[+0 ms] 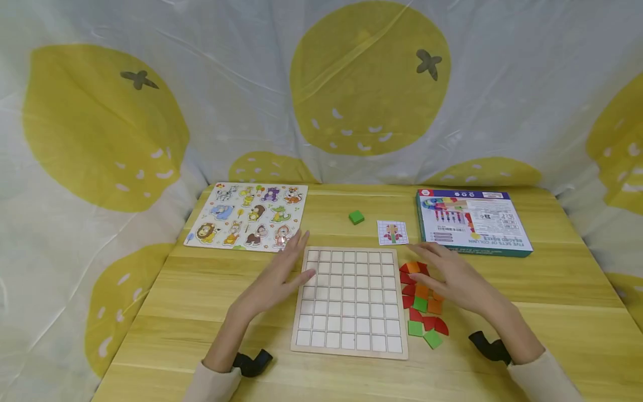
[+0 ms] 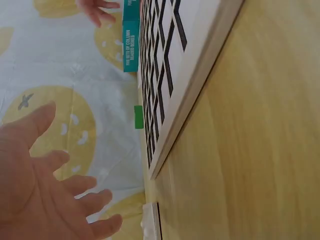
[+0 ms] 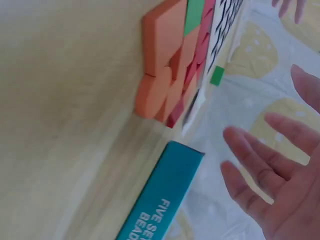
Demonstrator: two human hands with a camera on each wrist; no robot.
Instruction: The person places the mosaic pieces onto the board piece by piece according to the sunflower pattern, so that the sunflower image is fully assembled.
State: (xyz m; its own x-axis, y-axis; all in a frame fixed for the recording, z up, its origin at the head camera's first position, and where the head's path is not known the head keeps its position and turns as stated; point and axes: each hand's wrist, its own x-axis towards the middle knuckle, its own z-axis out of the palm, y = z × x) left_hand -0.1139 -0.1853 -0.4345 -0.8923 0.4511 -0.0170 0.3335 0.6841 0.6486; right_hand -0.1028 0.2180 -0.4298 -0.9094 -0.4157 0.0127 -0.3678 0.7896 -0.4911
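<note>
A wooden grid board [image 1: 349, 301] with square cells lies between the two hands. My left hand [image 1: 276, 279] hovers by the board's left edge; in the left wrist view the hand [image 2: 45, 185] has spread, relaxed fingers and holds nothing. To the right of the board, my right hand [image 1: 454, 276] is above a group of red, orange and green wooden blocks [image 1: 421, 304]. In the right wrist view that hand [image 3: 285, 175] is apart from the orange blocks [image 3: 162, 45], its fingers loosely extended around nothing. A small pattern card [image 1: 393, 233] lies beyond the board's top right corner.
One green block [image 1: 356, 217] sits behind the board. An animal puzzle board [image 1: 246, 218] lies at the back left, and a teal-edged box [image 1: 472, 223] at the back right. A lemon-print cloth [image 1: 241, 84] hangs behind the wooden table [image 1: 166, 335].
</note>
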